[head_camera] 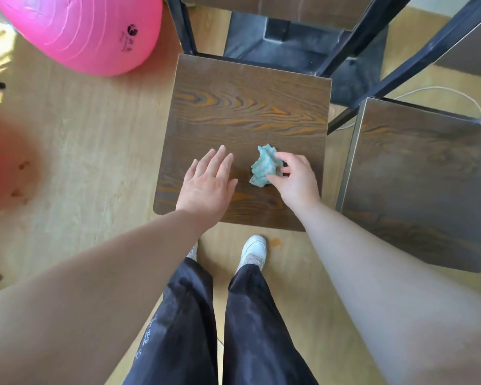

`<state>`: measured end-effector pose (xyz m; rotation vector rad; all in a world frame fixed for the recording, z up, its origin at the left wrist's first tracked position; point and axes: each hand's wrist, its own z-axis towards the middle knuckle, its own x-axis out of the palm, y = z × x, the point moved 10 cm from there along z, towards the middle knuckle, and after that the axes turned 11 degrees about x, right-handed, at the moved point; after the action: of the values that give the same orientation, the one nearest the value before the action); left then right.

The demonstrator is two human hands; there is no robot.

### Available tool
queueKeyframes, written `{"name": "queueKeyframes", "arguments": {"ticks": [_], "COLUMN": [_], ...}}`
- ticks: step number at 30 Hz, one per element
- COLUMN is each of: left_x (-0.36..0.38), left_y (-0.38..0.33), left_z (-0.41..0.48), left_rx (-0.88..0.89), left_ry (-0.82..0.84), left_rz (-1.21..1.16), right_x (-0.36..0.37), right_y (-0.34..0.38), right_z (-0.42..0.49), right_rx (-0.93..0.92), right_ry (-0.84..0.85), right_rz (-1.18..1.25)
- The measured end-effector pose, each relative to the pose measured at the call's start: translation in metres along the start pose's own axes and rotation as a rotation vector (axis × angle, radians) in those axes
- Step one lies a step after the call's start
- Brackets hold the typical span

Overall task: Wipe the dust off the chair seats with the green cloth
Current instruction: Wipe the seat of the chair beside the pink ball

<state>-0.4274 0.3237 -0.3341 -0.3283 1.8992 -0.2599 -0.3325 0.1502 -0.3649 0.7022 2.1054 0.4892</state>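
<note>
Now the right hand (296, 177) pinches the crumpled green cloth (264, 166) on the dark brown wooden chair seat (247, 107), while the left hand (208, 182) lies flat and wide beside it.

Wood-grain chair seat (242, 107), over pale floor (95, 162). Crumpled green cloth (263, 168) lies on the seat's near-right part.

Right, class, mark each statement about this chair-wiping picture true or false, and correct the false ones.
1. The right hand pinches the green cloth. True.
2. The left hand is open, fingers straight, over the middle chair seat. True.
3. The green cloth is spread flat across the seat. False: it is crumpled in a bunch.
4. The pink ball sits on the middle chair seat. False: it is on the floor, to the seat's left.
</note>
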Motion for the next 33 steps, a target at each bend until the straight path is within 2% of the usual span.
{"name": "queueKeyframes", "arguments": {"ticks": [3, 6, 9, 14, 21, 24, 33], "left_x": [0.005, 0.011, 0.014, 0.013, 0.034, 0.037, 0.037], "left_y": [-0.004, -0.007, -0.008, -0.010, -0.009, -0.018, -0.033], "left_z": [0.007, 0.013, 0.017, 0.026, 0.040, 0.046, 0.059], "left_rx": [0.004, 0.005, 0.003, -0.061, -0.309, -0.378, -0.413], "left_ry": [0.010, 0.024, 0.028, 0.034, 0.064, 0.056, -0.035], "left_rz": [-0.001, -0.004, 0.000, -0.054, -0.460, -0.594, -0.807], "right_x": [0.004, 0.013, 0.011, -0.008, -0.014, -0.012, -0.010], "right_y": [0.024, 0.032, 0.029, 0.013, -0.039, -0.048, -0.049], "right_z": [-0.005, -0.005, 0.003, 0.015, 0.020, 0.018, 0.017], "right_rx": [-0.285, -0.384, -0.315, -0.100, 0.290, 0.352, 0.392], "right_ry": [-0.059, -0.061, -0.073, -0.076, -0.061, -0.032, 0.039], "right_rz": [-0.238, -0.362, -0.315, -0.014, 0.505, 0.691, 0.836]}}
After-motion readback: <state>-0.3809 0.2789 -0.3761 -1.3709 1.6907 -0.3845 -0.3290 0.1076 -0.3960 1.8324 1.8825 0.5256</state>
